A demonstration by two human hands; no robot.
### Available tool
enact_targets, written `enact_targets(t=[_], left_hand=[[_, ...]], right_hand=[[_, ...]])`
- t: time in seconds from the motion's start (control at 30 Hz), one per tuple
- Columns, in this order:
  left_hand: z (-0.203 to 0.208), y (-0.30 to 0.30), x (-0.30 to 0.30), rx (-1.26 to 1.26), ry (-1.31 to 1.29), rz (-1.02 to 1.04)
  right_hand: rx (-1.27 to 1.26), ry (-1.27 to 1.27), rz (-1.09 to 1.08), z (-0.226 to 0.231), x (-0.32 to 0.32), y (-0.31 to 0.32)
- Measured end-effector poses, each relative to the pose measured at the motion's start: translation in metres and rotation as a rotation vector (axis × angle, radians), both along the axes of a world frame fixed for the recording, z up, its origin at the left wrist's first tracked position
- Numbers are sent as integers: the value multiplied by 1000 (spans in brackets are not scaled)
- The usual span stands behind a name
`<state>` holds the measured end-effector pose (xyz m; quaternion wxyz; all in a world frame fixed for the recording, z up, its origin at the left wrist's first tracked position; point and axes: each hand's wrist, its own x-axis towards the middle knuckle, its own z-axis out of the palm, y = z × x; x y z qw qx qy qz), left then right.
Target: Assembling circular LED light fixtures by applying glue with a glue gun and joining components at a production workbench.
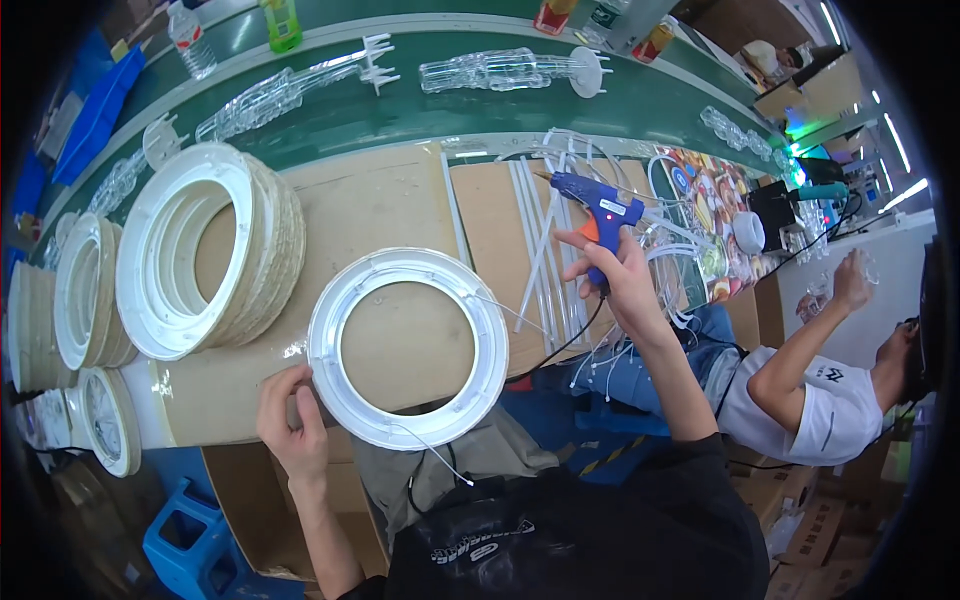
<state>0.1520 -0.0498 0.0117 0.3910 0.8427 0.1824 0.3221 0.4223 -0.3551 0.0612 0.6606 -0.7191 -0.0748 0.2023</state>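
Observation:
A blue hot glue gun (605, 205) with an orange trigger is in my right hand (625, 275), its nozzle pointing to the far left. My fingers close round its handle, and a small red light glows on its body. In front of me a white plastic ring (330, 400) lies at the cardboard-covered table's near edge, partly over my lap. Thin white wires come off it, one hanging at the near side and one at the right. My left hand (290, 415) is at the ring's left rim, fingers loosely bent and thumb apart, gripping nothing; fingertip contact is unclear.
Stacked white rings (245, 250) stand on the left. White strips (545, 240) and coiled wires lie right of centre. Clear plastic parts (500, 70) rest on the green conveyor (400, 115) behind. A co-worker (800, 390) sits at right. A blue stool (190, 540) stands lower left.

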Motion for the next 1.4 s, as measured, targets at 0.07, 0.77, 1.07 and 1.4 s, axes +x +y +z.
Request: enact_targets(t=[0.07, 0.77, 1.07, 1.4], left_hand=[[-7, 3, -2, 2, 14, 1], [-19, 12, 24, -114, 57, 80], [-12, 17, 20, -108, 38, 85], [-15, 20, 20, -105, 29, 46]], right_hand=[[58, -107, -24, 0, -2, -3], [19, 26, 584, 13, -85, 63], [-156, -121, 550, 1, -90, 111], [-242, -203, 432, -8, -91, 122]])
